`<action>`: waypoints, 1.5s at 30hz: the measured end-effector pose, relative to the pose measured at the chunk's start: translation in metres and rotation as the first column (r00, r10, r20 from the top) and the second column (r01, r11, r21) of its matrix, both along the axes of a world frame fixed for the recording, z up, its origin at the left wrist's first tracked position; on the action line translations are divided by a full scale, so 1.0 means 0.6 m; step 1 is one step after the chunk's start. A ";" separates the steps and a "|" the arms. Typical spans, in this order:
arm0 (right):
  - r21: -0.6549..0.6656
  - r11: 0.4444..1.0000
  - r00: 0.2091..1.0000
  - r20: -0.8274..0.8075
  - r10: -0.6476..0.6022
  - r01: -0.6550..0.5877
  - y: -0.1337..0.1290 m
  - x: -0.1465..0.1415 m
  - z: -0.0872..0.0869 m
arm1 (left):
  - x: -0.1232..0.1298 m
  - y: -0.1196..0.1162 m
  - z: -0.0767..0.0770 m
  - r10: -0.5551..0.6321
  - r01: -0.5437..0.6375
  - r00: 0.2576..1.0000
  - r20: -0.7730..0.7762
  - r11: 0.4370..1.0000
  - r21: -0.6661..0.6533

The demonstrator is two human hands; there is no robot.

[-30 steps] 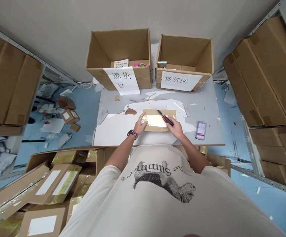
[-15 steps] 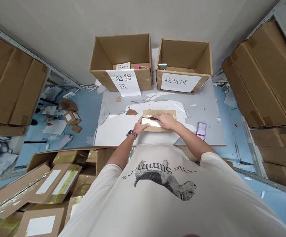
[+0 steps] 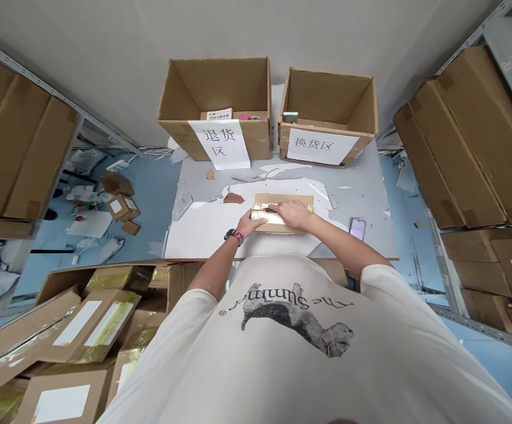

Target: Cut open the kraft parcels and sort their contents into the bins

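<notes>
- L hand [image 3: 252, 222]: fingers spread, flat on the taped cardboard carton [image 3: 282, 199], pressing it down; woven wristband [image 3: 237, 237] on L wrist.
- R hand [image 3: 293, 214]: closed round a red-handled utility knife [image 3: 267, 209], tip toward L hand, on the carton's top; blade too small to see clearly.
- Carton: right under both hands, lying flat, glossy yellow packing tape [image 3: 273, 219] across top, on a white sheet [image 3: 202, 232] w/ torn scraps.
- Work in hand: knife on taped top, L hand bracing; any further knife stroke needs the carton held steady.
- Ahead of hands: two open cardboard boxes [image 3: 220, 88] [image 3: 326, 100] w/ Chinese signs [image 3: 218, 144] [image 3: 320, 146] on fronts.
- R of hands: pixelated phone [image 3: 357, 228] on grey table [image 3: 370, 218].
- Behind L hand: heap of taped parcels [image 3: 92, 324].
- Far R: cartons on metal shelving [image 3: 459, 147].
</notes>
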State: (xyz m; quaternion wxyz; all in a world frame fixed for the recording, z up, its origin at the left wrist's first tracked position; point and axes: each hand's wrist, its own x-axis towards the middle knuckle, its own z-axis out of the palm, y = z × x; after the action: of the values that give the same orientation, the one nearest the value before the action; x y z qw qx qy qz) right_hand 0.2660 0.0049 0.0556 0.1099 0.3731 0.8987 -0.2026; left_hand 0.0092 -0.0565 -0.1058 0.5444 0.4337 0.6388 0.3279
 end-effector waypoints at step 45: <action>0.066 0.998 0.988 0.152 -0.009 -0.001 -0.003 -0.033 0.021 | 0.040 -0.033 0.041 0.075 -0.091 0.962 -0.263 0.995 -0.047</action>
State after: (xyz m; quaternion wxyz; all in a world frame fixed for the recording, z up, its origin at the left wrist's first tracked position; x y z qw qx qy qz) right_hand 0.2460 0.0029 0.0684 0.1652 0.3926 0.8932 -0.1440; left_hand 0.0335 -0.0760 -0.0811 0.4538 0.4298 0.7318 0.2718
